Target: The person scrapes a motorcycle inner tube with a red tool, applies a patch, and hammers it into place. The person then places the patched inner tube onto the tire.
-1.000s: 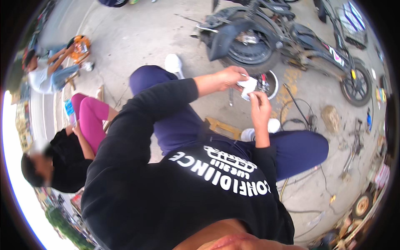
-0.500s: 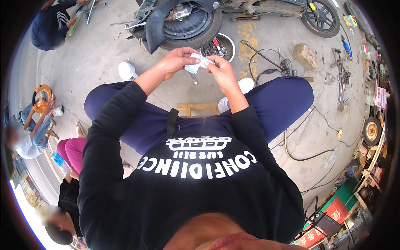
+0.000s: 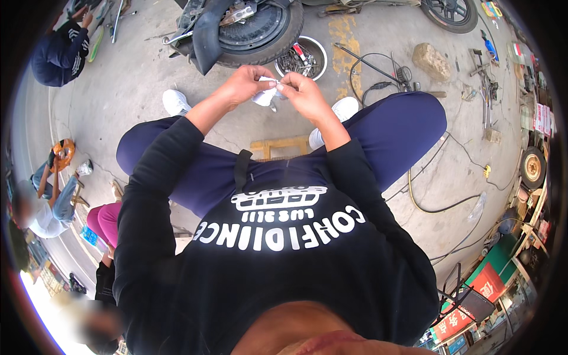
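Observation:
A small crumpled white piece, paper or thin plastic, is pinched between my two hands, held in front of my knees above the ground. My left hand grips its left side between thumb and fingers. My right hand pinches its right edge with thumb and forefinger. Whether anything lies inside the white piece is hidden. Just beyond my hands stands a metal bowl filled with small metal parts and a red-handled tool. A scooter wheel with a black tyre is past my left hand.
A stone block and a coiled black hose lie right of the bowl. Metal tools are scattered farther right. Between my feet is a low wooden stool. People sit at left, one holding an orange ring-shaped object.
My fingers have drawn closer together and the white piece looks more bunched up. The view has shifted a little, so the scooter and bowl appear higher in the picture.

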{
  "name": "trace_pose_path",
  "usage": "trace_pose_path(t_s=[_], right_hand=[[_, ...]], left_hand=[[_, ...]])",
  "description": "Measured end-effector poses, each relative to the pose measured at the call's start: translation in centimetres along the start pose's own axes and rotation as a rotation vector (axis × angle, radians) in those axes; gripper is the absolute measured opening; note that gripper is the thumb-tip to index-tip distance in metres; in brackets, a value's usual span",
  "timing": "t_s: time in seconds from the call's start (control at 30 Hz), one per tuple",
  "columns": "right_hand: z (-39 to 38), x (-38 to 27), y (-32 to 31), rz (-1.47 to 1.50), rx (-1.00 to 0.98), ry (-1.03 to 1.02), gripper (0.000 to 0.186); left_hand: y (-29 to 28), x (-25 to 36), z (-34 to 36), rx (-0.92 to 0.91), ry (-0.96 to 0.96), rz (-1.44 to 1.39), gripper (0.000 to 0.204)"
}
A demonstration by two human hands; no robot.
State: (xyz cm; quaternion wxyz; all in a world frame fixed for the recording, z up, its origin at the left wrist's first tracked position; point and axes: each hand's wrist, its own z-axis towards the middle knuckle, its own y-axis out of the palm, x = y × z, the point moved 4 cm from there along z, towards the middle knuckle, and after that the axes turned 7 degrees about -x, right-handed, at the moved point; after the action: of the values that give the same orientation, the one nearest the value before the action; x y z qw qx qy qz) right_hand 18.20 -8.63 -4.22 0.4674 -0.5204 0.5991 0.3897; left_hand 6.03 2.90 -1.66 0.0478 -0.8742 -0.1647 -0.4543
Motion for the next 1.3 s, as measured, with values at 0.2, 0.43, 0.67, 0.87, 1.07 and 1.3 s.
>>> trace_pose_path(t_s=[0.2,0.43,0.67,0.87,1.07,1.3], right_hand=[[-0.9,-2.8,-0.1,-0.231,0.047,0.060,0.018],[-1.3,-3.4,-0.1,-0.307,0.020,-0.073,0.016],[-0.9,0.0,-0.9,0.521,0.227,0.109,0.018],[0.0,2.6,1.0,0.073,0.101,0.065,0.017],[2.1,11.0,-5.0,0.229,0.547,0.376,0.016],[1.7,1.8,-2.5,0.764,0.386,0.039,0.013]], left_hand=[[-0.1,-0.3,0.3,-0.027,0.000,0.010,0.016],[0.1,-0.6,0.7,-0.129,-0.038,-0.065,0.013],[-1.2,-1.3,2.3,0.115,-0.094,-0.419,0.010],[-0.6,-1.8,3.1,0.052,-0.046,-0.040,0.034],[-0.7,-0.3,2.0,0.118,-0.033,0.039,0.048],[0.5,-0.9,1.0,-0.135,-0.241,-0.400,0.050]])
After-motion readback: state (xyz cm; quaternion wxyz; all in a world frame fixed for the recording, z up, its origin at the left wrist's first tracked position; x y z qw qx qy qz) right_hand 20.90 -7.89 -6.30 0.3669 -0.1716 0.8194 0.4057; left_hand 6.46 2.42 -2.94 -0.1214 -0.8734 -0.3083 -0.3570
